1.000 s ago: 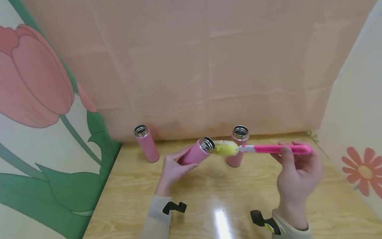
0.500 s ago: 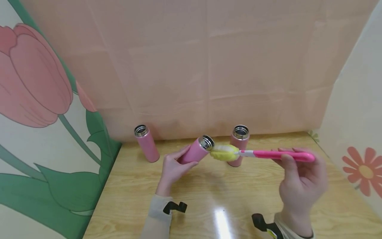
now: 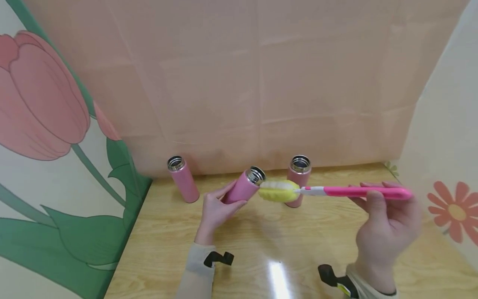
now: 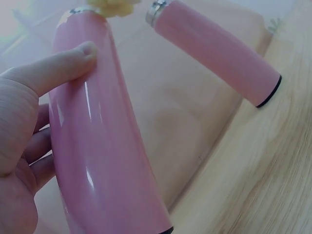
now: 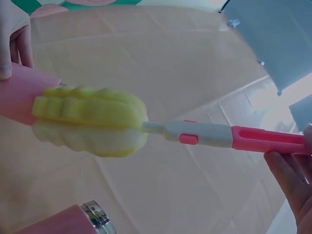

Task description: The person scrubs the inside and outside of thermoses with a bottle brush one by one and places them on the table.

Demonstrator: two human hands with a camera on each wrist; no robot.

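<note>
My left hand (image 3: 218, 209) grips a pink thermos bottle (image 3: 242, 189), tilted with its steel mouth up and to the right; in the left wrist view the thumb lies across the bottle's side. My right hand (image 3: 386, 226) holds a bottle brush (image 3: 358, 191) by its pink handle, thumb against fingers. The yellow and white sponge head (image 5: 90, 121) is outside the bottle, just beside and a little below its mouth; whether it touches the rim I cannot tell. The brush lies almost level.
A second pink bottle (image 3: 184, 180) stands uncapped at the back left of the wooden table (image 3: 171, 253). Another pink bottle (image 3: 298, 172) stands behind the sponge head, partly covered by it. A peach cloth backdrop (image 3: 257, 91) hangs along the table's back edge.
The sponge head has dropped from the bottle mouth to a spot slightly below it. My right hand has shifted right and a little down along with the handle. The left hand has hardly moved.
</note>
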